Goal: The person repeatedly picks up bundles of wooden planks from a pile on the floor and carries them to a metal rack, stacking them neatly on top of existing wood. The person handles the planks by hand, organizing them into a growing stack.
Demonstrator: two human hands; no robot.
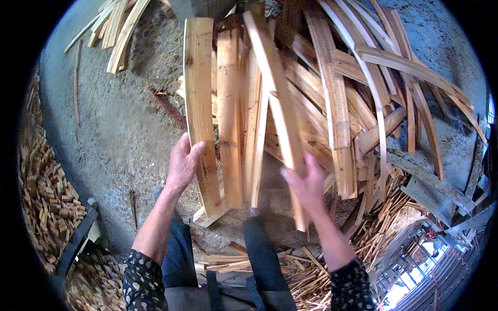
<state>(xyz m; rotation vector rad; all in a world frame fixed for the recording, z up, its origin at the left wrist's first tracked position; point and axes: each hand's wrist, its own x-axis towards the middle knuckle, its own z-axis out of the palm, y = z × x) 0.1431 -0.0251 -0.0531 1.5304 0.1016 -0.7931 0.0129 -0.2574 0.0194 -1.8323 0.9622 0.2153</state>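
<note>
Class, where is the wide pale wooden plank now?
In the head view, the wide pale wooden plank stands left of centre, gripped by the left hand, beside the plank pile.

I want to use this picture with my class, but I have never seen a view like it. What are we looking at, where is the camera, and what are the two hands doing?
The camera sits on a person's head and looks down, so you see what they see. Its wide lens bends straight edges near the rim and leaves dark corners.

The two bare forearms that come in from the lower edge are the person's own. The left hand grips the edge of a broad wooden plank. The right hand is closed on a narrower wooden slat; it is blurred.

Beyond the hands lies a big heap of wood offcuts, crossed over one another. They rest on a grey concrete floor dusted with sawdust. Thin splinters lie at lower right, and a pile of small wood blocks lies at far left.
</note>
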